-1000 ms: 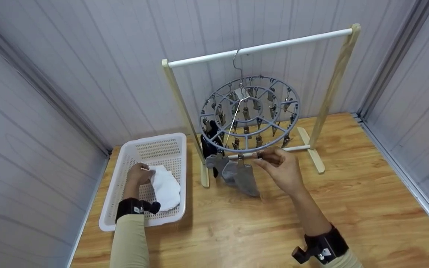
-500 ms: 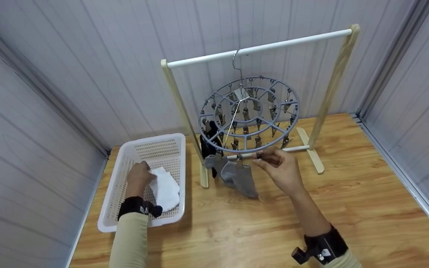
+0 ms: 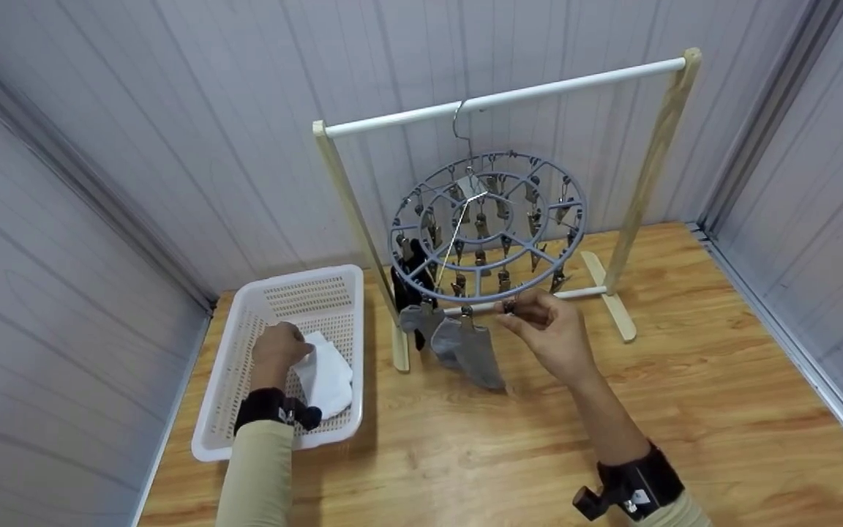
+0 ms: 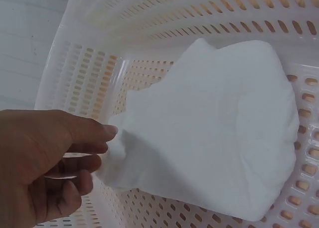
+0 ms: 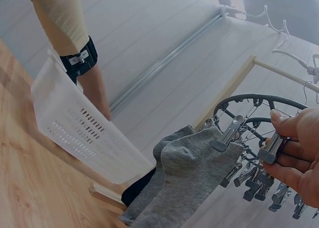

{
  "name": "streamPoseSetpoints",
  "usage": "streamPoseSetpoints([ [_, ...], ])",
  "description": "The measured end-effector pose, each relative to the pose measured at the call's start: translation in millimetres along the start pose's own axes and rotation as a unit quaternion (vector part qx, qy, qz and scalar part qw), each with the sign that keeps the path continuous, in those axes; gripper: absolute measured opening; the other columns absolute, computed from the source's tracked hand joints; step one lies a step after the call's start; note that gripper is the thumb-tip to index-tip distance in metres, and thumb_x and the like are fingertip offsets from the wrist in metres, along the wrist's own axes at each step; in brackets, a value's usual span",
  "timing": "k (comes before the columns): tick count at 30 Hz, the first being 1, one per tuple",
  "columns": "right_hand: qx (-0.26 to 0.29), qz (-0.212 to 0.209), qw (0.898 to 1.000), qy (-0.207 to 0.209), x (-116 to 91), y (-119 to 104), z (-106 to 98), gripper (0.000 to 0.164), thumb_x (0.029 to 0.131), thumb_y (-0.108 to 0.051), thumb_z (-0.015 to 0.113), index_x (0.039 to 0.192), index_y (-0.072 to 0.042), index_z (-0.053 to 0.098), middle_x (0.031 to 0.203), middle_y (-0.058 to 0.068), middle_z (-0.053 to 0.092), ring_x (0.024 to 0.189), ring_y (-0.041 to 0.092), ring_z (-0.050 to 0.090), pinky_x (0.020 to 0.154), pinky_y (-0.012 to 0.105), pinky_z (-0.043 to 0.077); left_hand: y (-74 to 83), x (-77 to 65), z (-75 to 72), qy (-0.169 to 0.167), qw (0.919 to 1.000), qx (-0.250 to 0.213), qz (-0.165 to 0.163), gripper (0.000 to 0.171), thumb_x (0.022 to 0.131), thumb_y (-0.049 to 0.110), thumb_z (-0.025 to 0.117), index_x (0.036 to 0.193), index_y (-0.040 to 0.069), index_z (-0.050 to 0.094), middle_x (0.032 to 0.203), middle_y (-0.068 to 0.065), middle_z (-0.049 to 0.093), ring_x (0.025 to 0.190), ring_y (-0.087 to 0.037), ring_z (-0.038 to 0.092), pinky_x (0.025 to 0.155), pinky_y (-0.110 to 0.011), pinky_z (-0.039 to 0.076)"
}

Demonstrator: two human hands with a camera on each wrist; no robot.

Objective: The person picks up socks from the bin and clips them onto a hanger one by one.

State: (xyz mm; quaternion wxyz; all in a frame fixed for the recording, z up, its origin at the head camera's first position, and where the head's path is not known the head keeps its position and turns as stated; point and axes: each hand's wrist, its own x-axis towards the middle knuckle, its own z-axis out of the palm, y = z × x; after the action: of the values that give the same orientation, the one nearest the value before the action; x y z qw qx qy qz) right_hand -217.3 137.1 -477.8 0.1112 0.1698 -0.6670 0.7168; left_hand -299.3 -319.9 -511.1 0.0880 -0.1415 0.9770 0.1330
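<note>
My left hand [image 3: 279, 355] is inside the white plastic basket [image 3: 359, 307]. Its thumb and fingertips pinch the near edge of a white sock [image 4: 204, 123], and that edge lifts a little toward them. Whether one or more white socks lie there I cannot tell. At the front of the round clip hanger [image 3: 481, 296], my right hand [image 3: 557, 337] pinches a metal clip [image 5: 272, 148] between thumb and fingers, with no cloth in it. Just left of it, grey socks [image 5: 192, 170] hang from neighbouring clips. A black sock [image 3: 407, 282] hangs further back on the left.
The hanger hooks over the white rail [image 3: 582, 84] of a wooden stand [image 3: 652, 176]. Several clips dangle around the ring. The stand's right foot [image 3: 608, 296] rests on the wood-grain tabletop [image 3: 451, 454]. Panelled walls close off the back and sides.
My left hand has moved slightly right and down over the white sock, its fingers now nearer the sock's middle. The right hand keeps its pinch on the clip; the hanger has barely shifted.
</note>
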Motion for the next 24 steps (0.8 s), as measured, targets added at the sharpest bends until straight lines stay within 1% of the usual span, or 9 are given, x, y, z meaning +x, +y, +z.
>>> streamPoseSetpoints([
  [3,0.005,0.008,1.000,0.007,0,-2,0,0.022,0.084,-0.003,0.077,0.102,0.003,0.065,0.105,0.028,0.069,0.096,0.025,0.071,0.085,0.034,0.057,1.2,-1.7,0.2,-0.019,0.9998,0.002,-0.001,0.037,0.085,0.031,0.076,0.106,0.001,0.069,0.100,-0.016,0.070,0.088,-0.030,0.064,0.082,-0.047,0.051],
  [7,0.006,0.014,1.000,0.011,-2,-14,3,0.024,0.085,0.001,0.075,0.104,0.008,0.064,0.105,0.028,0.069,0.097,0.025,0.070,0.085,0.033,0.056,0.6,-4.0,0.3,-0.048,0.9983,-0.033,-0.003,0.040,0.083,0.027,0.078,0.107,-0.003,0.067,0.099,-0.019,0.069,0.088,-0.031,0.065,0.081,-0.046,0.053],
  [11,0.001,0.016,1.000,0.008,-4,-28,6,0.025,0.086,0.001,0.074,0.106,0.011,0.063,0.104,0.023,0.071,0.097,0.026,0.070,0.084,0.033,0.057,-0.4,-5.5,-0.9,-0.054,0.9969,-0.057,0.002,0.043,0.079,0.020,0.082,0.109,-0.005,0.066,0.100,-0.020,0.068,0.086,-0.031,0.065,0.078,-0.043,0.054],
  [14,-0.001,0.018,1.000,0.007,-4,-31,6,0.026,0.086,0.000,0.074,0.106,0.012,0.063,0.102,0.019,0.072,0.097,0.027,0.070,0.084,0.033,0.057,-0.8,-6.4,-1.6,-0.063,0.9963,-0.059,-0.003,0.041,0.078,0.018,0.084,0.106,-0.005,0.065,0.097,-0.018,0.067,0.083,-0.028,0.063,0.075,-0.039,0.054],
  [15,0.000,0.018,1.000,0.008,-4,-31,6,0.025,0.086,0.001,0.074,0.105,0.012,0.063,0.102,0.019,0.072,0.096,0.027,0.070,0.084,0.033,0.057,-0.9,-6.8,-1.8,-0.067,0.9959,-0.059,-0.007,0.039,0.078,0.018,0.084,0.104,-0.004,0.066,0.095,-0.017,0.067,0.082,-0.027,0.062,0.073,-0.037,0.053],
  [19,0.009,0.018,1.000,0.012,-3,-17,3,0.023,0.085,0.001,0.074,0.104,0.008,0.064,0.102,0.019,0.072,0.096,0.028,0.070,0.084,0.035,0.057,-2.0,-7.6,-2.6,-0.080,0.9947,-0.063,-0.014,0.032,0.079,0.017,0.083,0.097,-0.004,0.067,0.087,-0.014,0.067,0.074,-0.022,0.061,0.064,-0.030,0.051],
  [22,0.018,0.018,1.000,0.014,-1,-5,1,0.023,0.084,0.001,0.075,0.104,0.006,0.065,0.103,0.019,0.072,0.097,0.028,0.070,0.084,0.035,0.057,-4.3,-6.7,-3.0,-0.080,0.9929,-0.086,-0.019,0.032,0.081,0.013,0.082,0.100,-0.005,0.065,0.089,-0.015,0.066,0.073,-0.022,0.061,0.065,-0.032,0.053],
  [24,0.022,0.016,1.000,0.013,-1,-3,1,0.023,0.084,-0.001,0.076,0.104,0.006,0.065,0.104,0.022,0.071,0.097,0.028,0.070,0.084,0.035,0.057,-6.1,-5.2,-3.2,-0.078,0.9913,-0.103,-0.024,0.031,0.082,0.011,0.080,0.103,-0.005,0.062,0.094,-0.016,0.064,0.075,-0.023,0.062,0.066,-0.034,0.055],
])
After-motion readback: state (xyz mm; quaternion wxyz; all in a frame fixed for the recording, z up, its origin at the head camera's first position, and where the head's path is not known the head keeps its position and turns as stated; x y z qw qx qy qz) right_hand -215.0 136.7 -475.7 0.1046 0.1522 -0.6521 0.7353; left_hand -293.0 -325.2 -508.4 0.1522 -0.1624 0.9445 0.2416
